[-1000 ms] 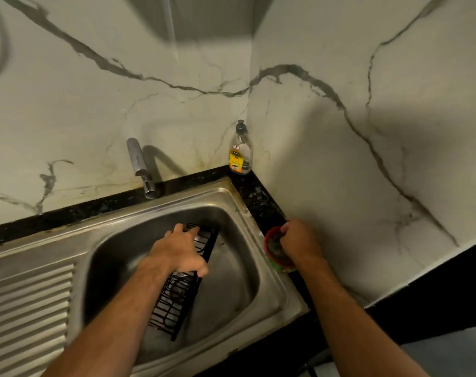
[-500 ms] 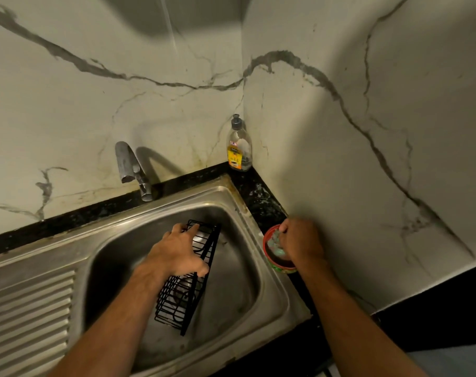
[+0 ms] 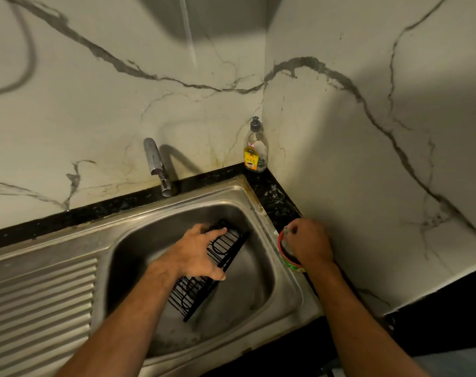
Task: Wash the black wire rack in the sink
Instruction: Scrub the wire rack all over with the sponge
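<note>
Preparatory step: the left hand (image 3: pixel 197 254), fingers clamped on the black wire rack (image 3: pixel 204 278), holds it tilted inside the sink (image 3: pixel 261 202), while the right hand (image 3: pixel 309 244), fingers curled into the red-rimmed tub (image 3: pixel 281 250), apparently gathers a scrubber, next to be brought onto the wires

Sink basin (image 3: pixel 258 284): right half unobstructed; black wire rack (image 3: pixel 204 281) stands tilted across the middle. Faucet (image 3: pixel 156 164) overhangs the rear rim. Soap bottle (image 3: pixel 255 149) occupies the rear-right corner ledge.
</note>
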A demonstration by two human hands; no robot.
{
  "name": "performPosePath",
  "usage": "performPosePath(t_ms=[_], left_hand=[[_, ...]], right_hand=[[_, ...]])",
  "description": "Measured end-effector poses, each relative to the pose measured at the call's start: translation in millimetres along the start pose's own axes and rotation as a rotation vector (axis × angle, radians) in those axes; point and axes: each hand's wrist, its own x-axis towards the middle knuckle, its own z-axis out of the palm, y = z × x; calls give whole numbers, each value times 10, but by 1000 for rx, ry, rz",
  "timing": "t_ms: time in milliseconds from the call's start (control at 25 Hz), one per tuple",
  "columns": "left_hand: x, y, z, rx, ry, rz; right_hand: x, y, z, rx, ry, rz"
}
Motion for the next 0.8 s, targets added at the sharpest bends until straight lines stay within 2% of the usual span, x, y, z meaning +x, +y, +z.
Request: performPosePath(t_ms=[120, 320, 400, 520, 680, 800], left_hand=[[-131, -95, 58, -122, 10, 11], [-361, -275, 160, -107, 24, -50], [-479, -433, 213, -193, 26, -100], [-665, -606, 332, -260, 4, -142], [-775, -657, 477, -290, 57, -165], [-747, -639, 474, -306, 36, -215]], right_hand=[[-125, -289, -97, 151, 71, -115], [-432, -776, 88, 334, -58, -284], [-505, -803, 245, 311, -125, -328], [-480, -869, 424, 263, -113, -372], [-517, -1015, 601, 294, -184, -343], [-564, -969, 665, 298, -173, -465]])
